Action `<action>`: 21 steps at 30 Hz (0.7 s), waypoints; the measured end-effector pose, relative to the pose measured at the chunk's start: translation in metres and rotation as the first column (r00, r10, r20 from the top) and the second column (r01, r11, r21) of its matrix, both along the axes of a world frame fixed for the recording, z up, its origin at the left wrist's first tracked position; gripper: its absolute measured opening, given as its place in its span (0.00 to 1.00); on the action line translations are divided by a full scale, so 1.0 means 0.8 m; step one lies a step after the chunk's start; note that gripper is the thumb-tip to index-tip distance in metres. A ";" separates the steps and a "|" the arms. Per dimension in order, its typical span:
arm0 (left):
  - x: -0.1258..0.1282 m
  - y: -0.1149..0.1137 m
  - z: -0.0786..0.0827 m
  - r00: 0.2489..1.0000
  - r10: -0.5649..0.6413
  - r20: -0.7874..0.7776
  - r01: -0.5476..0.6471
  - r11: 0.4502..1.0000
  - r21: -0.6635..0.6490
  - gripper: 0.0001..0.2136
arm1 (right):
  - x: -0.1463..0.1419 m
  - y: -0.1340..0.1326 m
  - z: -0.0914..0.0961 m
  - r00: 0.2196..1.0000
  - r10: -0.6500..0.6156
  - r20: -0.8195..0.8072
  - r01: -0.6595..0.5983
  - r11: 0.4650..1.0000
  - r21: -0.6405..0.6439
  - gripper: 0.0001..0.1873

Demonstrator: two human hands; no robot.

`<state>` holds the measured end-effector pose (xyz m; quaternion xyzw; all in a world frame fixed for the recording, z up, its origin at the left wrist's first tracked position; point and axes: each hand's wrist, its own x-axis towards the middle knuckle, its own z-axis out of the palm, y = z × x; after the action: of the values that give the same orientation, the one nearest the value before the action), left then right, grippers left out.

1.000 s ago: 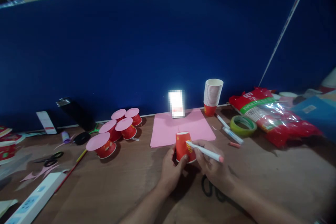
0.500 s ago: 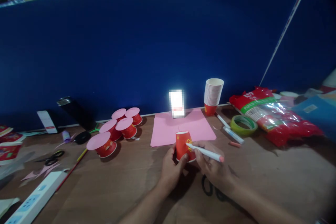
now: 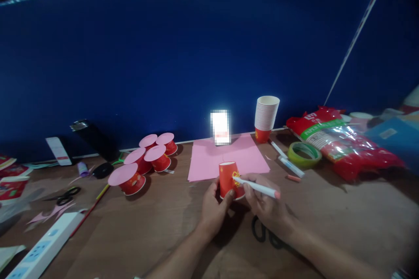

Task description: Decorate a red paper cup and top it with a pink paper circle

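Observation:
My left hand (image 3: 214, 211) is wrapped round the lower part of a red paper cup (image 3: 226, 179) with yellow print. The cup tilts slightly, its white inside just showing at the top. In my right hand (image 3: 266, 202) is a white marker (image 3: 261, 188) with an orange-pink end, its tip at the yellow print on the cup's right side. A pair of black-handled scissors (image 3: 258, 229) lies partly hidden beneath my right hand. Just behind the cup lies pink paper (image 3: 209, 163).
A stack of paper cups (image 3: 266, 115), green tape (image 3: 304, 155), pens and a red cup bag (image 3: 347, 144) stand to the right. Several red cups with pink discs (image 3: 123, 175) sit at left, near scissors (image 3: 65, 196) and a power strip (image 3: 46, 244). A bright phone (image 3: 221, 126) leans behind.
Both hands keep their hold on the cup and the marker. The marker has shifted very slightly to the right; the view has moved a little.

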<state>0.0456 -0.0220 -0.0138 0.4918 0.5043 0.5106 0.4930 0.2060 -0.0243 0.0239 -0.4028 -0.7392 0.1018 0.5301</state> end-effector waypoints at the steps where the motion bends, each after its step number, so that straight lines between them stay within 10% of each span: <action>1: 0.000 0.000 0.000 1.000 -0.011 0.000 0.011 1.000 0.016 0.29 | 0.000 0.000 0.001 1.000 -0.006 -0.005 0.006 1.000 -0.006 0.05; 21: -0.004 -0.002 0.004 0.988 -0.009 0.152 0.002 0.999 0.050 0.26 | 0.004 0.003 0.003 0.977 -0.030 -0.212 -0.007 0.984 -0.176 0.12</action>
<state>0.0422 -0.0236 -0.0103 0.4650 0.4512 0.5575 0.5190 0.2092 -0.0221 0.0265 -0.4390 -0.6637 0.2063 0.5693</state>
